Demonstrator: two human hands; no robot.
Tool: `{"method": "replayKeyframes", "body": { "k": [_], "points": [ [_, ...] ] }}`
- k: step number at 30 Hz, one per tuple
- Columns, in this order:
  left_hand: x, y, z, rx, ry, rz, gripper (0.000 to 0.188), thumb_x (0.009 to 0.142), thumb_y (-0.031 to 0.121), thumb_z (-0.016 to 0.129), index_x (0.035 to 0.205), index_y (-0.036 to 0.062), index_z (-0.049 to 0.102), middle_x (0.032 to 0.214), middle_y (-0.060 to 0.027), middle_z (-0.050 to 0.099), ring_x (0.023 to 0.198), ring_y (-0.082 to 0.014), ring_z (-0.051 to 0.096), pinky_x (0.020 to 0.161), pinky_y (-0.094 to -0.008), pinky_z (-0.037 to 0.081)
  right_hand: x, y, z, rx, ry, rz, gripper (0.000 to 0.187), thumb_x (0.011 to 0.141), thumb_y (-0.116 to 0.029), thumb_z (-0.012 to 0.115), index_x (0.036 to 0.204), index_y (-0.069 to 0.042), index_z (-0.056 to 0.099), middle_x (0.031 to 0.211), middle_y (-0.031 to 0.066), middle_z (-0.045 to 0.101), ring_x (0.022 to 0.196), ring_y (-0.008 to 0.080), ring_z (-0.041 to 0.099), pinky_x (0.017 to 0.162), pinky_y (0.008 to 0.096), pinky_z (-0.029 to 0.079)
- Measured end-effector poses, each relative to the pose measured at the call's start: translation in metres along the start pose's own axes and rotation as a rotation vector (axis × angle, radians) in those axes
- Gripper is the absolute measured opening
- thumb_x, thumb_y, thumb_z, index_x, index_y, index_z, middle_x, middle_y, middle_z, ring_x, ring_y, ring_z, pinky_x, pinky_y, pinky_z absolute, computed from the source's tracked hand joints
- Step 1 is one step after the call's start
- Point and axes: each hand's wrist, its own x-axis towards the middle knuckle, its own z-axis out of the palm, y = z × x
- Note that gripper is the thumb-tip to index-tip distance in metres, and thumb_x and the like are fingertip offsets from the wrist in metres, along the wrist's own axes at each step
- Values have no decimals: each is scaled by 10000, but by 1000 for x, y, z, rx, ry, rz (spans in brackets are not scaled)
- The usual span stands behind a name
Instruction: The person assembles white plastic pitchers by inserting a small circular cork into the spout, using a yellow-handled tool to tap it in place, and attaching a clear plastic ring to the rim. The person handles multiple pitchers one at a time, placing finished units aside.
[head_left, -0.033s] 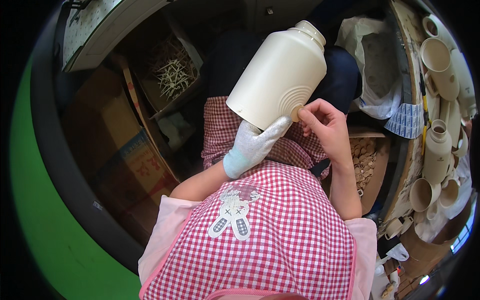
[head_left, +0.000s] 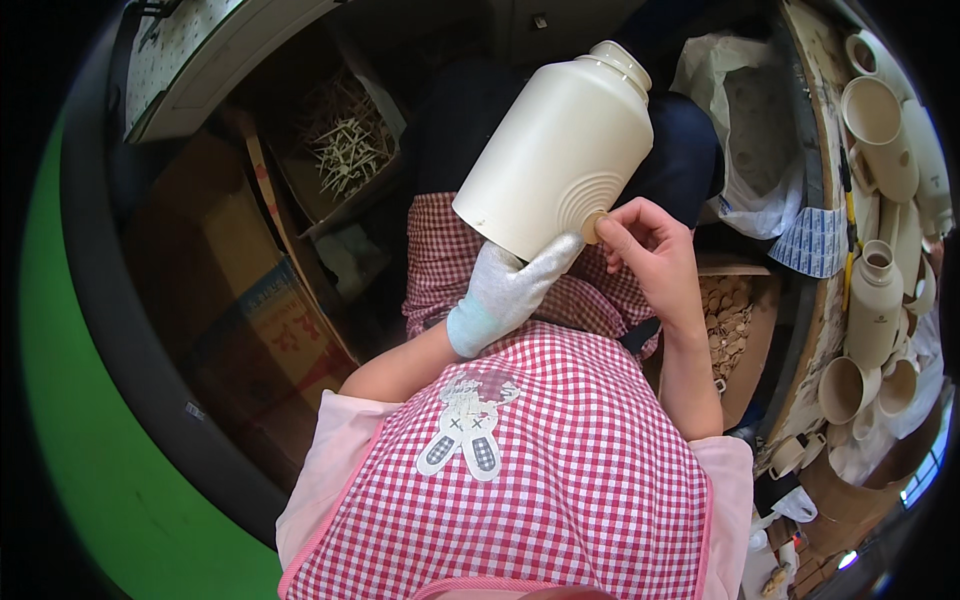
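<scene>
A large cream-coloured bottle with a short neck lies tilted over my lap, its neck pointing up and to the right. My left hand, in a pale grey and light-blue glove, grips the bottle at its bottom end, thumb on the outer wall; the fingers inside or behind are hidden. Concentric ridges mark the wall near that thumb. My bare right hand pinches a small round tan disc between thumb and forefinger, against or very close to the ridged area. Whether the disc touches the bottle I cannot tell.
Right of my lap, a cardboard box holds many tan discs. A white plastic bag hangs beyond it. Cream cups and a smaller bottle crowd the bench at right. At left stand a box of thin pale sticks and a brown carton.
</scene>
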Motion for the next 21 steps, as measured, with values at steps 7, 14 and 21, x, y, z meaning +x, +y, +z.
{"method": "replayKeyframes", "body": {
  "k": [7, 14, 21],
  "points": [
    [0, -5, 0, 34, -18, 87, 339, 1018, 108, 686, 1333, 15, 603, 1217, -90, 690, 1044, -138, 669, 848, -254, 566, 2, 5, -3, 60, -55, 29, 121, 989, -129, 715, 955, -21, 674, 802, 3, 660, 678, 59, 595, 632, 213, 486],
    [-11, 13, 1, -98, -132, -5, 342, 1013, 108, 691, 1333, 13, 617, 1200, -93, 704, 1022, -127, 675, 857, -253, 558, -23, -28, -13, -332, -80, -294, 99, 936, -63, 732, 931, -2, 654, 890, 42, 660, 765, 110, 604, 691, 254, 477],
    [-13, 18, -1, -573, -92, -155, 407, 1045, 200, 647, 1376, -17, 556, 1284, -100, 657, 1152, -153, 645, 1003, -312, 523, -37, -44, 2, -499, -4, -335, 89, 909, -11, 740, 920, 12, 655, 775, 41, 645, 679, 126, 597, 634, 246, 466]
  ]
}}
